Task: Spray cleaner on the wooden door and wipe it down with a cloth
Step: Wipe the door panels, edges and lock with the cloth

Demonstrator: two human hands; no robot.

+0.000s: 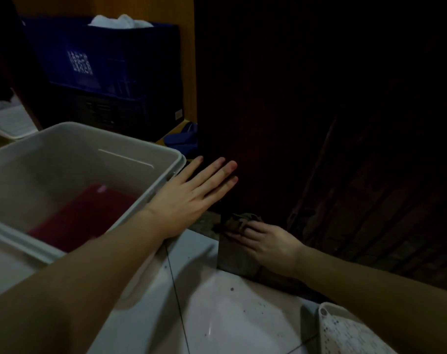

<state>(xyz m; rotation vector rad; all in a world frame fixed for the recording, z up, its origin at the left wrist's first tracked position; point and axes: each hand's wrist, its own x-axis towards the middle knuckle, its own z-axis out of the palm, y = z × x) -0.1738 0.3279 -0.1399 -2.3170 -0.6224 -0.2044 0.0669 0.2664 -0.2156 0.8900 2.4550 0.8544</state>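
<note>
- Dim light; much of the right half is too dark to read.
- Wooden door (255, 123) stands upright at centre, dark brown, its near edge facing the camera and its foot meeting the white tiled floor (217, 315).
- Left hand (189, 198) laid flat against the door's left face, fingers (217, 175) straight and spread, holding nothing.
- Right hand (268, 245) low at the door's bottom edge, fingers curled round a crumpled brownish cloth (239, 222), pressing it to the wood just above the floor.
- Grey plastic tub (163, 159) to the left, its far right corner just beside the left hand; something dark red (84, 215) lies in its bottom.
- Blue crate (102, 54) far left, white fabric (120, 21) heaped on top, a darker crate (110, 111) beneath it.
- Blue slipper (184, 139) on the floor between the crates and the door.
- White perforated basket (345, 330) at the near right corner, partly under the right forearm.
- Small dark specks dot the floor tiles.
</note>
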